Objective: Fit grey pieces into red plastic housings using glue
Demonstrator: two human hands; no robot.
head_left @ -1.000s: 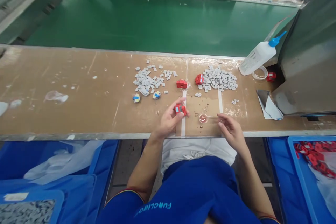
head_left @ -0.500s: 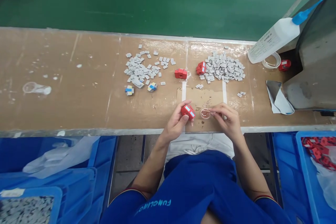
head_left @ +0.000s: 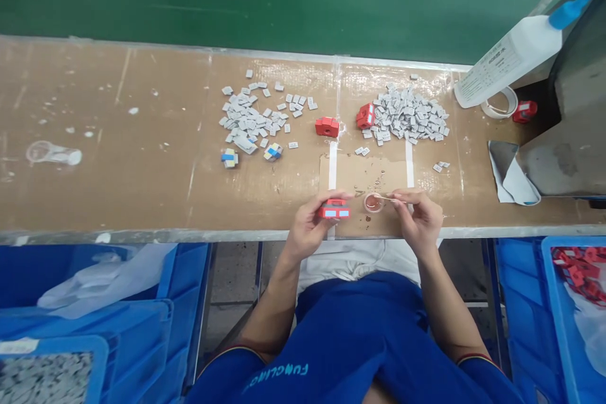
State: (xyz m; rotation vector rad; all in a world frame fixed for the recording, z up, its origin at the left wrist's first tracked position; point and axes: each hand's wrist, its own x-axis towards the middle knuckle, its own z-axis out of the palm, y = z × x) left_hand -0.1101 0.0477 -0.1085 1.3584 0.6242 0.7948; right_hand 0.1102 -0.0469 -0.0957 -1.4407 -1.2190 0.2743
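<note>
My left hand (head_left: 307, 225) is closed round a red toy vehicle (head_left: 335, 209), which shows two pale blue-white windows toward me. Between the fingers of my right hand (head_left: 419, 217) is a thin pale stick (head_left: 386, 198). Its tip is in or over a small clear round cup (head_left: 374, 203) of liquid on the brown board. Small drops dot the surface around the cup. Farther back stand two more red toy vehicles, one alone (head_left: 327, 127) and one (head_left: 365, 116) touching a pile of small grey printed tiles (head_left: 409, 113).
A second tile pile (head_left: 253, 117) lies to the left, with two blue-yellow-white pieces (head_left: 230, 158) in front. At right are a white bottle (head_left: 511, 63), a tape roll (head_left: 500, 103) and a folded sheet (head_left: 514, 177). Blue bins (head_left: 552, 303) flank my body below the table edge.
My left hand has turned the red toy vehicle so its windows lie level and face me. My right hand has shifted slightly, and more of the stick shows at the cup.
</note>
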